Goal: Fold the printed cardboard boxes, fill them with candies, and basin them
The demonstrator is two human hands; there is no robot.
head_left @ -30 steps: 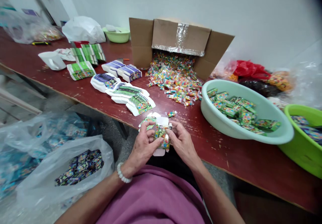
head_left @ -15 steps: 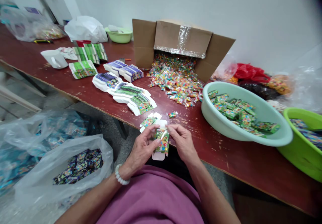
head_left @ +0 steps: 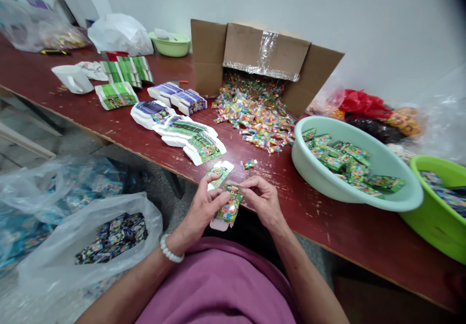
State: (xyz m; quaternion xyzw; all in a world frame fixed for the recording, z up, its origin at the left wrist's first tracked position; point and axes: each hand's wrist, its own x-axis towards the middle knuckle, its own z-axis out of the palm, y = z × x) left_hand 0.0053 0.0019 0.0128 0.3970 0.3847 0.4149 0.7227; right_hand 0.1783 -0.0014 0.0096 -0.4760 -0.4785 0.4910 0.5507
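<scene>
A small green printed carton (head_left: pixel 230 208) is gripped in my left hand (head_left: pixel 201 208), thumb across its front. The carton's lower white flap sticks out toward me. My right hand (head_left: pixel 262 199) pinches the top end of the same carton, where the upper flap is bent over. Just beyond my left fingers, another green carton (head_left: pixel 218 174) lies on the table edge, partly covered by them. One wrapped candy (head_left: pixel 249 164) rests on the table past my hands. Flattened green cartons (head_left: pixel 204 147) are fanned out to the left.
A cardboard box (head_left: pixel 265 47) spills wrapped candies (head_left: pixel 255 115) onto the red table (head_left: pixel 302 217). At right stand a pale basin (head_left: pixel 358 200) of green cartons and a lime basin (head_left: pixel 433 227). Purple bundles (head_left: pixel 178 98) and a white mug (head_left: pixel 74 79) sit left. Below is a plastic bag (head_left: pixel 54 261).
The held carton has tilted, and its upright white top flap is now bent over under my right fingers. The view has shifted slightly.
</scene>
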